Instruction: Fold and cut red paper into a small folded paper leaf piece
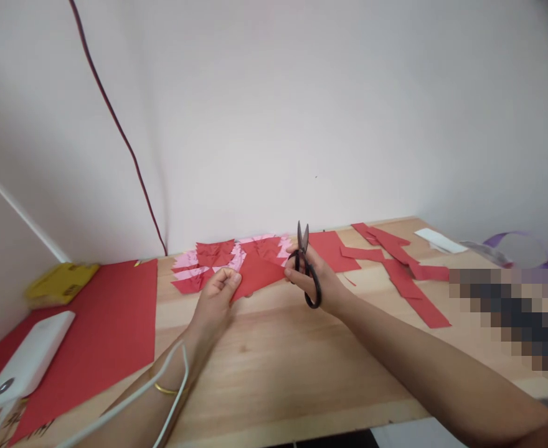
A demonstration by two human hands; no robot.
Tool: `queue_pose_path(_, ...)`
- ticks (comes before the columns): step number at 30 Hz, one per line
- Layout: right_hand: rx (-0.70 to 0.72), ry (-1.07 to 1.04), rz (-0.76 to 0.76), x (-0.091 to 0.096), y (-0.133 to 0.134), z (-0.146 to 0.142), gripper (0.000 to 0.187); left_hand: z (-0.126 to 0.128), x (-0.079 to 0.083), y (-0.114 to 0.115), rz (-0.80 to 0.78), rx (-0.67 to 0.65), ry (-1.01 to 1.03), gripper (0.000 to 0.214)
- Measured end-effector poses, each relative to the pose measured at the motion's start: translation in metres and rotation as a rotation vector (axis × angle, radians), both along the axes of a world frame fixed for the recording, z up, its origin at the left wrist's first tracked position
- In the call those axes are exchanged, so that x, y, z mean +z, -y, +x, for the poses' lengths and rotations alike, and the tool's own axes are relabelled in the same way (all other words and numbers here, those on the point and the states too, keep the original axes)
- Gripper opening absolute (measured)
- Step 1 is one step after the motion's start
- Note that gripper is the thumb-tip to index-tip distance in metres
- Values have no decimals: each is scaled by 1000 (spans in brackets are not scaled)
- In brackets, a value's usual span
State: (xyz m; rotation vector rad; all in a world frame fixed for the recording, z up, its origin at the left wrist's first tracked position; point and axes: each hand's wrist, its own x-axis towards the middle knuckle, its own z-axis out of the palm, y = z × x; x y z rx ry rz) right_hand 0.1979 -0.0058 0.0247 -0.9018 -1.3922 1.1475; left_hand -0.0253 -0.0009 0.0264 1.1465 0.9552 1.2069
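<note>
A folded red paper piece is pinched at its left side by my left hand, fingers closed. My right hand holds black-handled scissors, blades pointing up and slightly parted. Its fingertips are at the paper's right corner; whether they grip it too I cannot tell. Behind my hands lie rows of red and pink cut paper pieces with pointed edges. A flat red paper sheet rests behind my right hand.
Red paper strips are scattered at the right, near a white strip and a purple ribbon. On the left, a large red sheet carries a white power bank and a yellow packet. White cable crosses my left forearm.
</note>
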Motion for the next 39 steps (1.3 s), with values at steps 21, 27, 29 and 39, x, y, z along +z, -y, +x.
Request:
queue_pose_path(21, 66, -40, 23, 2, 11, -7, 41, 18, -7, 28, -232, -217, 276, 17)
queue_pose_path(27, 194, 77, -44, 4, 19, -10, 41, 19, -12, 25, -155, -101, 277, 17)
queue_pose_path(29, 166, 103, -49, 2, 20, -12, 37, 20, -13, 24, -136, -70, 259, 16)
queue_pose_path(39, 272, 141, -86, -5, 21, -16, 42, 16, 1, 23, -64, 86, 184, 22)
